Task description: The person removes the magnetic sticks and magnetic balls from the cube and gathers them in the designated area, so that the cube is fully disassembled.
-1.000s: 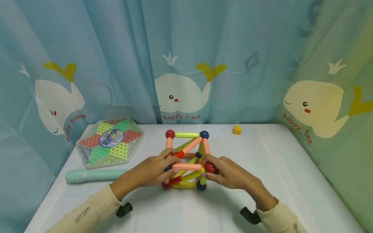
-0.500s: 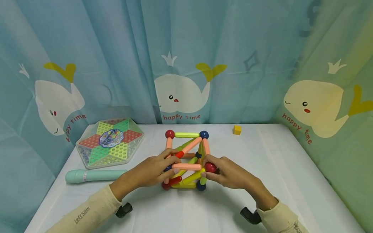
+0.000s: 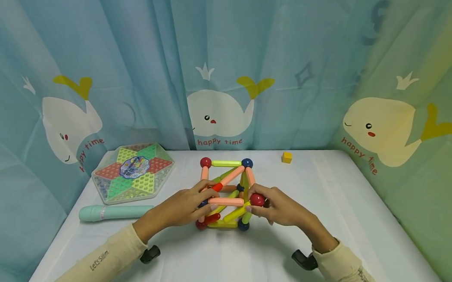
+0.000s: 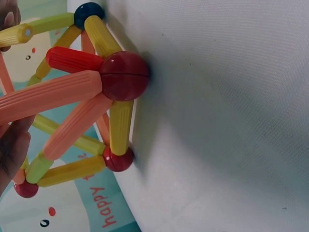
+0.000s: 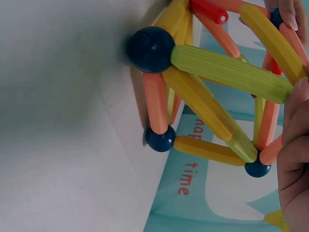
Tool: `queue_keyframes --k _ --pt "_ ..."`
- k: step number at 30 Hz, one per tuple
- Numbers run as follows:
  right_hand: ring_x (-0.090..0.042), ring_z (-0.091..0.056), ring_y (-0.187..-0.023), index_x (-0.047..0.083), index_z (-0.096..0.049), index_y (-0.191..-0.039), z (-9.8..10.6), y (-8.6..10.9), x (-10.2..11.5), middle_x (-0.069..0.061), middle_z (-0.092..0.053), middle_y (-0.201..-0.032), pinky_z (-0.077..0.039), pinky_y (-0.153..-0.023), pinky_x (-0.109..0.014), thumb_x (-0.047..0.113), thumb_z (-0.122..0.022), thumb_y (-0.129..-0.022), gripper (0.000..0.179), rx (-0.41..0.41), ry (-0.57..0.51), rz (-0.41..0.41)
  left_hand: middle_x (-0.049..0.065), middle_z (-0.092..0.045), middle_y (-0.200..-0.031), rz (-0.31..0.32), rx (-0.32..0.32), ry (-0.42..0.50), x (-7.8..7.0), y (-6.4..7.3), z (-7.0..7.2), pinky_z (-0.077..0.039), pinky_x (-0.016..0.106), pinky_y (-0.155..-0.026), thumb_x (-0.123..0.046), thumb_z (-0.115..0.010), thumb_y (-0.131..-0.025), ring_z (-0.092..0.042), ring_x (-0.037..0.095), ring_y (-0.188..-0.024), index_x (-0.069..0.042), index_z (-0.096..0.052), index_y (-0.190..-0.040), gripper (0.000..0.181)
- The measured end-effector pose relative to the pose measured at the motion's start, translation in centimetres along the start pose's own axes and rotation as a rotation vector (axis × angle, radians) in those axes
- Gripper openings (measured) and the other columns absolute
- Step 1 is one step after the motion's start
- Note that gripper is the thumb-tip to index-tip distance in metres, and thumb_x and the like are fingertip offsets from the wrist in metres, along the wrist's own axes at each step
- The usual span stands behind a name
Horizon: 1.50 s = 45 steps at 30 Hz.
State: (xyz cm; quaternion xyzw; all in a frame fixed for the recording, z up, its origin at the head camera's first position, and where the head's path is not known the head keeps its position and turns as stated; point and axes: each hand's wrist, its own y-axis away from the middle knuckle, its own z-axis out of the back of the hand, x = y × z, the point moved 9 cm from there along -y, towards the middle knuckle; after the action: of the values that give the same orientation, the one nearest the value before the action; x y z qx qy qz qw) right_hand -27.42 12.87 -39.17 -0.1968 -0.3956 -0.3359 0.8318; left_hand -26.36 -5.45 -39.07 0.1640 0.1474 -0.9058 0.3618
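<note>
A cube-like frame of magnetic sticks and balls stands on the table. At its upper front left corner my left hand (image 3: 187, 203) grips a dark blue ball (image 3: 203, 203). My right hand (image 3: 278, 206) pinches a red ball (image 3: 257, 199) at the upper front right corner. A yellow stick (image 3: 236, 213) slants down from that ball; its lower end is apart from a short red stick (image 3: 213, 218) rising from the lower left red ball (image 4: 125, 76). The salmon stick (image 3: 226, 201) between the hands stops short of the red ball. An upright light-green stick (image 5: 231, 72) reaches my right fingertips.
A hexagonal Chinese checkers box (image 3: 132, 173) lies at the back left. In front of it is a mint-green microphone-shaped tube (image 3: 114, 212). A small yellow cube (image 3: 286, 157) sits near the back edge. A patterned curtain (image 3: 230, 63) surrounds the white table (image 3: 354, 209).
The slanted yellow stick has come apart from the short red stick. My right hand has shifted slightly right and up with the red ball, leaving the salmon stick's end. My left hand stays put.
</note>
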Motion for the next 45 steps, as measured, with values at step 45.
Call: queue_keyframes --k 45 --pt "-0.012 -0.057 -0.063 0.006 -0.058 -0.111 2.0 2.4 0.5 -0.008 -0.062 -0.080 -0.052 -0.048 -0.027 -0.007 -0.056 -0.091 0.024 -0.006 -0.219 0.096 0.000 -0.047 -0.133 -0.045 -0.024 -0.013 -0.2 0.1 0.0 -0.049 0.021 -0.067 -0.040 -0.049 -0.106 -0.053 -0.001 -0.064 -0.020 -0.058 -0.128 0.031"
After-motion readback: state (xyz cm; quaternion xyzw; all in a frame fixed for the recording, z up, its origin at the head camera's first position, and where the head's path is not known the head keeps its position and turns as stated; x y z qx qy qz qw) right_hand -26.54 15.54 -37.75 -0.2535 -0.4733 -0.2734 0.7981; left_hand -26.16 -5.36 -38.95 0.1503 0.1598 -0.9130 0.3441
